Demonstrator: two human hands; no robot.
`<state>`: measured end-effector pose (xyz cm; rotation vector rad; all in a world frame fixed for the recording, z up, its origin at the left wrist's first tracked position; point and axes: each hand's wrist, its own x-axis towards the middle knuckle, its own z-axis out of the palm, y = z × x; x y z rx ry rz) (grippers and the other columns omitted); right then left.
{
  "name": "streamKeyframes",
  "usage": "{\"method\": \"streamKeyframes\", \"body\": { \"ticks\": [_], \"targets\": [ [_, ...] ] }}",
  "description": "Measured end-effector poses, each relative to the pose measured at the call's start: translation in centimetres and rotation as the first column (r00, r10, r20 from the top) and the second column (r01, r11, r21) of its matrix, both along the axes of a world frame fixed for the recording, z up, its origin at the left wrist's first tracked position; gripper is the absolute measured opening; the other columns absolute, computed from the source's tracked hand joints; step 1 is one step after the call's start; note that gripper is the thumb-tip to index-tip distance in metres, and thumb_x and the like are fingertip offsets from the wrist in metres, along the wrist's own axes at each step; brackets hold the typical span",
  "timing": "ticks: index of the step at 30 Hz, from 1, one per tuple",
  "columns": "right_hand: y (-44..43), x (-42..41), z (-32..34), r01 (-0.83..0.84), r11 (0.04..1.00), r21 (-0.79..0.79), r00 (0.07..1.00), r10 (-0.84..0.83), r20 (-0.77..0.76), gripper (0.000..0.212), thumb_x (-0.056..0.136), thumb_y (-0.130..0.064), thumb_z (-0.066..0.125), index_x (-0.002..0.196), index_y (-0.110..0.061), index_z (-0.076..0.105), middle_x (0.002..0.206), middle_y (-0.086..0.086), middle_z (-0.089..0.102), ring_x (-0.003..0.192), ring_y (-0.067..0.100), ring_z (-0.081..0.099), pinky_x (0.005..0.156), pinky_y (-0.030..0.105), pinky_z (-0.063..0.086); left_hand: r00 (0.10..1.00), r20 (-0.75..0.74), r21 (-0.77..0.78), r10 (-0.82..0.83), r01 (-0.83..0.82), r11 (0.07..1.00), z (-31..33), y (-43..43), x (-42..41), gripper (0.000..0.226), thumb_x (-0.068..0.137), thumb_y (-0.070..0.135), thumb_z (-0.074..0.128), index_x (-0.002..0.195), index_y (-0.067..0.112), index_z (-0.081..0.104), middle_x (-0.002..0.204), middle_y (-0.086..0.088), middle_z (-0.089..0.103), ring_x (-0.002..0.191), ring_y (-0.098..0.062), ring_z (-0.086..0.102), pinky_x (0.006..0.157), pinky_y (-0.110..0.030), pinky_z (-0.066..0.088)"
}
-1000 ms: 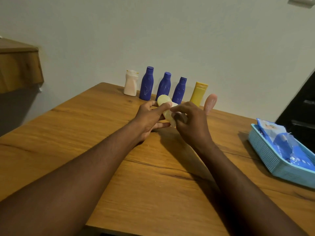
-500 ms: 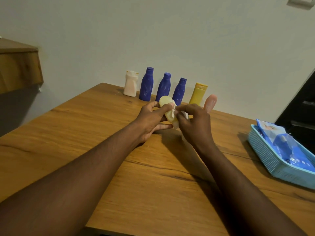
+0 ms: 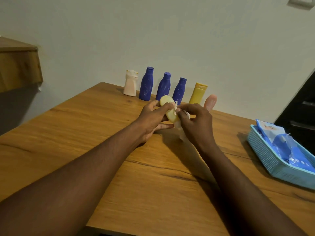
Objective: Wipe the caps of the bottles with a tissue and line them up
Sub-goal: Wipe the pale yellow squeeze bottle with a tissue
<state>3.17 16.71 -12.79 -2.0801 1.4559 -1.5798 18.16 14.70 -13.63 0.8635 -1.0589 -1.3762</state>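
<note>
**Pale yellow bottle** (image 3: 167,109): held tilted above the table (image 3: 85,133), in front of the row, one rounded end turned up. Which end bears the cap cannot be told, as the lower end is covered by fingers.

**Left hand** (image 3: 151,116): curled round the bottle, which is clasped by thumb and forefinger.

**Right hand** (image 3: 196,123): a white tissue (image 3: 182,134) is pinched in the fingertips and pressed against the bottle's side. A loose tail of it hangs below the hand.

**Row by the wall**: a white bottle (image 3: 130,85), three blue bottles (image 3: 146,84), a yellow bottle (image 3: 198,92) and a pink bottle (image 3: 210,101) are stood upright side by side with small gaps. The pink one is partly hidden behind the right hand.

**Blue basket** (image 3: 265,154): set at the table's right edge, well apart, with blue packets (image 3: 281,143) laid inside.

**Step judged**: wiping is under way, and the held bottle is not yet placed in the line.

**Hazards judged**:
- The smooth bottle is held by few fingers, so it may be twisted loose by the rubbing and dropped.
- A dropped bottle may roll into the row, where the narrow upright bottles are easily toppled.
- The pink and yellow bottles stand just behind the right hand and may be struck by knuckles when the bottle is set down.
- The thin tissue may be torn or bunched, so that part of the cap is left unwiped
</note>
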Motion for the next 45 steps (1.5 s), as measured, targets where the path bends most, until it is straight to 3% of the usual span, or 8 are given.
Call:
{"method": "streamKeyframes", "body": {
  "ticks": [3, 6, 9, 15, 21, 32, 40, 45],
  "targets": [
    [0.2, 0.4, -0.1, -0.089, 0.994, -0.07, 0.975, 0.073, -0.21, 0.013, 0.091, -0.016, 0.073, 0.102, -0.018, 0.079, 0.103, -0.008, 0.066, 0.101, 0.012, 0.056, 0.083, 0.025, 0.045, 1.0, -0.021, 0.011, 0.022, -0.022, 1.0, -0.1, -0.1, 0.3, 0.049, 0.094, 0.029, 0.072, 0.137, 0.017, 0.052, 0.122, -0.011, 0.069, 0.097, -0.021, 0.076, 0.072, -0.038, 0.063],
    [0.1, 0.8, -0.3, -0.118, 0.991, -0.06, 0.948, 0.094, -0.303, 0.013, 0.089, -0.016, 0.075, 0.1, -0.022, 0.079, 0.104, -0.006, 0.064, 0.104, 0.015, 0.054, 0.083, 0.029, 0.045, 0.999, 0.039, -0.005, 0.035, -0.034, 0.999, -0.2, -0.2, 0.4, 0.043, 0.095, 0.033, 0.069, 0.134, 0.019, 0.055, 0.121, -0.008, 0.069, 0.099, -0.02, 0.075, 0.073, -0.037, 0.063],
    [0.1, 1.1, -0.2, -0.077, 0.994, -0.083, 0.987, 0.064, -0.144, 0.011, 0.091, -0.021, 0.074, 0.101, -0.02, 0.078, 0.101, -0.005, 0.066, 0.099, 0.013, 0.06, 0.083, 0.038, 0.055, 0.998, 0.06, -0.017, 0.002, -0.001, 1.0, 0.0, -0.1, 0.1, 0.043, 0.095, 0.036, 0.069, 0.133, 0.022, 0.055, 0.119, -0.007, 0.071, 0.102, -0.02, 0.074, 0.081, -0.045, 0.063],
    [-0.2, 0.6, 0.1, -0.015, 1.0, -0.005, 0.993, 0.016, 0.121, 0.017, 0.097, -0.024, 0.068, 0.107, -0.015, 0.078, 0.107, -0.005, 0.074, 0.099, 0.007, 0.066, 0.082, 0.025, 0.057, 0.994, -0.023, 0.016, -0.11, 0.111, 0.994, 0.6, 0.1, 0.0, 0.042, 0.098, 0.045, 0.063, 0.133, 0.024, 0.055, 0.118, -0.009, 0.074, 0.107, -0.027, 0.073, 0.089, -0.052, 0.06],
    [-0.2, 0.2, 0.1, -0.076, 0.997, -0.018, 0.991, 0.077, 0.111, 0.017, 0.094, -0.022, 0.072, 0.108, -0.016, 0.078, 0.107, -0.005, 0.072, 0.101, 0.007, 0.066, 0.08, 0.023, 0.056, 0.991, -0.018, 0.041, -0.134, 0.135, 0.99, 0.5, 0.0, 0.3, 0.034, 0.099, 0.043, 0.061, 0.129, 0.027, 0.059, 0.12, -0.006, 0.074, 0.116, -0.023, 0.068, 0.088, -0.042, 0.057],
    [-0.5, -0.7, 0.8, -0.025, 0.997, 0.078, 0.951, -0.001, 0.31, 0.019, 0.099, -0.019, 0.063, 0.115, -0.015, 0.073, 0.111, -0.006, 0.072, 0.107, 0.007, 0.066, 0.098, 0.043, 0.057, 0.953, -0.084, 0.077, -0.291, 0.298, 0.952, 0.0, 0.0, -0.3, 0.041, 0.097, 0.038, 0.065, 0.135, 0.026, 0.056, 0.132, -0.018, 0.064, 0.121, -0.036, 0.065, 0.098, -0.059, 0.053],
    [0.2, 0.3, 0.5, -0.101, 0.992, -0.076, 0.992, 0.095, -0.081, 0.015, 0.09, -0.008, 0.07, 0.099, -0.017, 0.078, 0.099, -0.011, 0.066, 0.098, 0.008, 0.063, 0.084, 0.028, 0.055, 0.959, -0.146, 0.077, -0.244, 0.257, 0.963, -0.3, -0.7, 0.6, 0.043, 0.1, 0.037, 0.061, 0.139, 0.02, 0.054, 0.133, -0.019, 0.065, 0.124, -0.035, 0.064, 0.103, -0.062, 0.049],
    [0.1, -0.4, 0.7, -0.026, 0.999, -0.035, 0.999, 0.024, -0.032, 0.013, 0.091, -0.013, 0.07, 0.099, -0.016, 0.079, 0.099, -0.006, 0.07, 0.096, 0.008, 0.065, 0.083, 0.028, 0.059, 0.955, -0.126, 0.1, -0.269, 0.282, 0.954, -0.3, -0.5, 0.4, 0.042, 0.101, 0.039, 0.058, 0.14, 0.023, 0.053, 0.134, -0.019, 0.064, 0.123, -0.035, 0.064, 0.104, -0.058, 0.05]
  ]
}}
